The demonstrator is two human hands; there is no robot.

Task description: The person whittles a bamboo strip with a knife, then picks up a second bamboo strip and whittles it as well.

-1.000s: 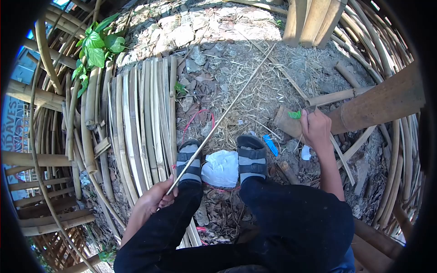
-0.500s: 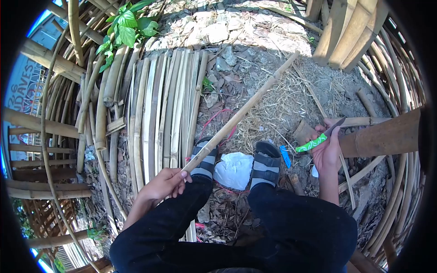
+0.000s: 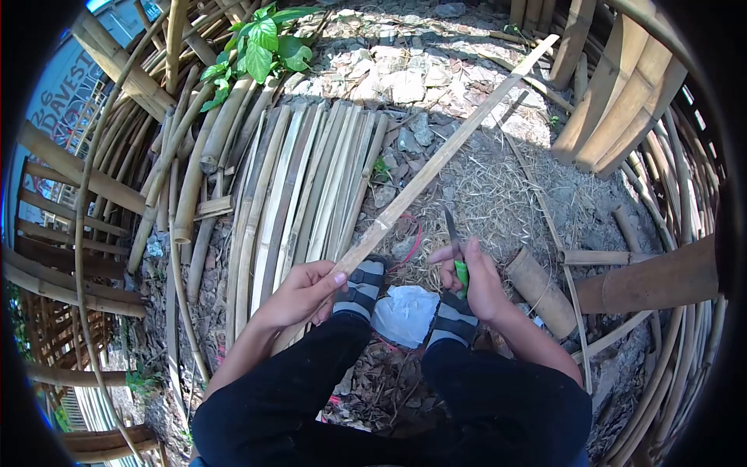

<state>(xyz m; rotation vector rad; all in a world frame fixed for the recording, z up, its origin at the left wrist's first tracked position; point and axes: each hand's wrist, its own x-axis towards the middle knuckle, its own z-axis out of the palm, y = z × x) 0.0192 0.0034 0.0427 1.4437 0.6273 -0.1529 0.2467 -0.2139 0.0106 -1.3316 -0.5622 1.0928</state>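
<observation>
My left hand [image 3: 303, 292] is closed around the near end of a long bamboo strip [image 3: 424, 177], which slants up and away to the right. In my right hand [image 3: 476, 282] is a knife [image 3: 461, 274] with a green handle, its dark blade pointing away from me. The blade stands a little to the right of the strip, apart from it. Beneath the hands are my sandalled feet, with a crumpled white sheet [image 3: 405, 314] on the ground between them.
A row of split bamboo strips [image 3: 311, 187] lies on the left. Thick bamboo poles [image 3: 654, 272] and a short bamboo piece [image 3: 541, 292] are on the right. Pale shavings [image 3: 498, 194] cover the ground ahead. A leafy green plant [image 3: 261, 47] grows at the upper left.
My right hand has come left with the knife, closer to the strip, and the blade now points away. The strip has swung up slightly and shows a paler face. The view has shifted.
</observation>
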